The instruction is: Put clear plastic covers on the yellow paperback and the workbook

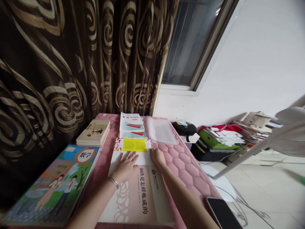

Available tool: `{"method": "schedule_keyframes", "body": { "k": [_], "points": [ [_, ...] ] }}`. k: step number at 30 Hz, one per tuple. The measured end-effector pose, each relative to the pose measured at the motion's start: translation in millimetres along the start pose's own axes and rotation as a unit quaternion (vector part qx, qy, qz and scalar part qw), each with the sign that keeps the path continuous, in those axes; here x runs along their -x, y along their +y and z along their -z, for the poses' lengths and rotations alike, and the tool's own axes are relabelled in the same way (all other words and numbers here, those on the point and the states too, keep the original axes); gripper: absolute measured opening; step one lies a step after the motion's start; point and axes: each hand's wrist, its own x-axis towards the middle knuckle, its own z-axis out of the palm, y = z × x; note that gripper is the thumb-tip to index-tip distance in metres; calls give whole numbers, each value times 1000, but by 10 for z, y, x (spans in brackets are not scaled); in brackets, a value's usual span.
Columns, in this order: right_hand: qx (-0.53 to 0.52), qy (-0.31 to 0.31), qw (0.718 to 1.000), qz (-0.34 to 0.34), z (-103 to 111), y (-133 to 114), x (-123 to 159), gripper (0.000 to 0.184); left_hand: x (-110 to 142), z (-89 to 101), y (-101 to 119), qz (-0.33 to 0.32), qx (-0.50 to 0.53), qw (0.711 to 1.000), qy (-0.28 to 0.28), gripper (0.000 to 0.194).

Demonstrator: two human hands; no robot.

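Observation:
A paperback book with a pale pink and white cover and dark Chinese lettering lies lengthwise before me. Its far part is white with a yellow panel and red leaf patterns at the corners. My left hand rests flat on the white part, fingers spread, a silver bangle at the wrist. At the right edge of that part, my right hand is closed on the book's edge, its fingertips partly hidden. Just beyond lie white and teal booklets and a stack of clear plastic sleeves.
On the left sit a colourful maths textbook and a small stack of tan books. A phone lies at the pink quilted table cover's near right edge. Off to the right are a white lamp, cables and piled papers.

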Motion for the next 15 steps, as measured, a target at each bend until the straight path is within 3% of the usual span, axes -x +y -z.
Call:
{"method": "schedule_keyframes", "body": {
  "k": [5,7,8,10,12,15],
  "points": [
    [47,22,998,37,190,-245,195,25,21,-37,23,16,-1,998,-69,52],
    [80,18,991,108,285,-335,440,31,16,-31,21,16,-13,997,-69,52],
    [120,-1,976,183,325,-356,611,31,16,-31,23,16,-16,998,-64,52],
    [171,-68,920,346,378,-332,1025,30,17,-35,33,24,-15,998,-57,51],
    [189,-129,840,492,389,-223,1456,35,19,-39,43,34,-8,998,-60,52],
    [211,-125,724,645,357,-26,1915,36,18,-42,48,34,-4,997,-68,52]
  ]
}}
